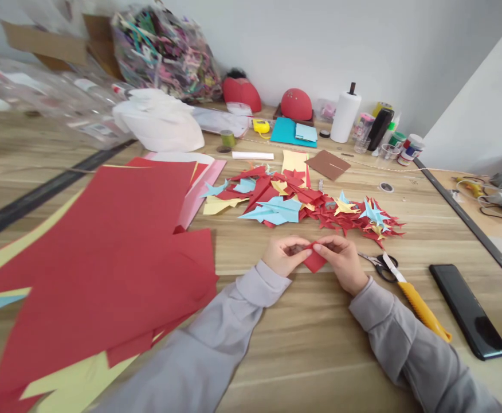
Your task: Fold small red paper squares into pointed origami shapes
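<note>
Between my two hands is a small folded piece of red paper, its pointed corner toward me. My left hand pinches its left edge between thumb and fingers. On the other edge, my right hand grips it the same way, the thumbs close together at the top. Just beyond lies a heap of folded red, blue and yellow paper shapes, with star-like pieces at its right end. Right of my right hand are black-handled scissors and a knife with a yellow handle.
Large red paper sheets cover the table's left side, with yellow and blue ones under them. A black phone lies at right. Behind the heap are a brown paper square, a yellow tape measure and a white bottle.
</note>
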`<action>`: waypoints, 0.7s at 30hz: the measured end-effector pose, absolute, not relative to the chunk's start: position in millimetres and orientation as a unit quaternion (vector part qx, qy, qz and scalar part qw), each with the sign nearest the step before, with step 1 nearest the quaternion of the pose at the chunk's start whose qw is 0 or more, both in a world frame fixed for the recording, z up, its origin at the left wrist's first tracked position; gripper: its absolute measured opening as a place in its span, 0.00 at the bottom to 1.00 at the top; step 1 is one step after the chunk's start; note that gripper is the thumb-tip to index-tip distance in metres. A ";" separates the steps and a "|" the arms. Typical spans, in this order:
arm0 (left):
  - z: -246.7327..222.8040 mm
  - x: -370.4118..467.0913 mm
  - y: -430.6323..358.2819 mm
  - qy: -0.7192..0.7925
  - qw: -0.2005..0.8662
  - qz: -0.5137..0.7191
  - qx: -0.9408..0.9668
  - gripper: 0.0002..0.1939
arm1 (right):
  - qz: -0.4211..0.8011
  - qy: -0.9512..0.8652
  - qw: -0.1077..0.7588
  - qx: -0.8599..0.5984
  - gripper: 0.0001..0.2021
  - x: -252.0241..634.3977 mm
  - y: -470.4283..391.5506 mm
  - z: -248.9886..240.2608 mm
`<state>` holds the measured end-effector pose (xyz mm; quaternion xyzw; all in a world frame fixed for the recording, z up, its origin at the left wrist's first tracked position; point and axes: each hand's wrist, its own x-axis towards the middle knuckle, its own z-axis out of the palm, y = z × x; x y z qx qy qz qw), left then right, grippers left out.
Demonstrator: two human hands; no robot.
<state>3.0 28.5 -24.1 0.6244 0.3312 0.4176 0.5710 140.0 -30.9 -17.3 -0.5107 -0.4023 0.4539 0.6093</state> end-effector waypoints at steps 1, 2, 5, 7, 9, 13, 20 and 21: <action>-24.1 3.3 28.6 0.332 0.571 0.418 0.624 0.08 | 0.451 -0.397 0.617 -0.509 0.06 140.2 -30.7 -17.5; -24.3 3.6 28.9 0.335 0.571 0.419 0.621 0.09 | 0.448 -0.389 0.625 -0.507 0.06 140.4 -30.6 -17.6; -25.5 4.0 30.8 0.340 0.567 0.422 0.621 0.08 | 0.454 -0.375 0.636 -0.499 0.07 141.0 -30.4 -17.6; -26.1 3.7 31.8 0.327 0.559 0.427 0.631 0.07 | 0.464 -0.378 0.628 -0.498 0.07 141.3 -30.7 -17.2; -26.3 3.2 32.1 0.308 0.552 0.431 0.644 0.05 | 0.467 -0.394 0.613 -0.501 0.07 141.6 -30.9 -16.7; -26.9 2.9 31.6 0.293 0.549 0.436 0.651 0.05 | 0.453 -0.429 0.600 -0.500 0.04 142.5 -31.0 -16.6; -29.2 2.7 32.2 0.326 0.554 0.418 0.642 0.08 | 0.446 -0.415 0.626 -0.487 0.03 143.5 -30.2 -18.1; -28.7 2.6 32.0 0.325 0.552 0.419 0.644 0.07 | 0.448 -0.414 0.625 -0.487 0.03 143.5 -30.1 -18.2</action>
